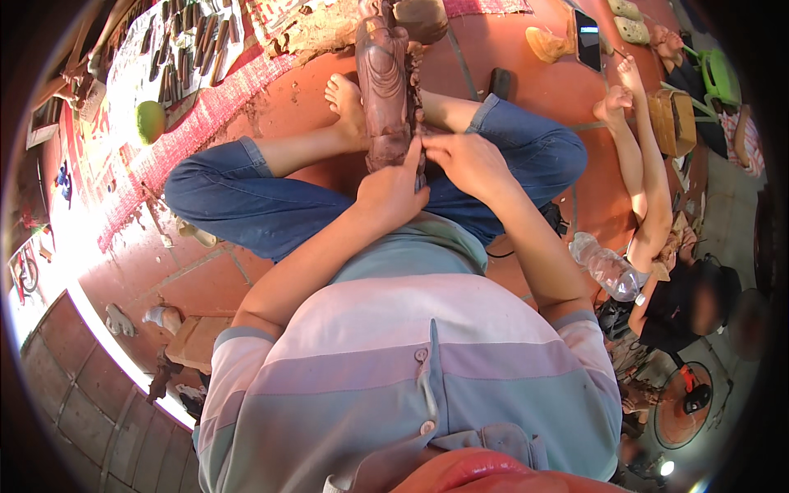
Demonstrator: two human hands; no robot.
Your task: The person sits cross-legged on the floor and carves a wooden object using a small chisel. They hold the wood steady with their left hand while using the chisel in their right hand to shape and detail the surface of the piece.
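With the carved wooden figure (pixel 385 90) as the middle of the clock and twelve away from the person, its long side runs almost from twelve to six, tipping a bit toward eleven. The far end reaches the top edge of the view, and the near end sits between the bent legs, by the hands. Wavy carved folds show on it. Whether it stands or leans is hard to tell.

The left hand (pixel 390 197) is at six, its pointing finger stretched out on the near end. The right hand (pixel 470 164) is at four, its pointing finger reaching across to nearly meet the other. The other fingers curl in; one cannot tell if they pinch anything. Both hands hide part of the near end.

A bare foot (pixel 345 97) is just beside the figure at nine, blocking that side. A wood block (pixel 419 20) is close at one. Farther off are tools (pixel 197 49) between nine and ten, a green fruit (pixel 150 122) at nine, and a clear bottle (pixel 606 267) at four.
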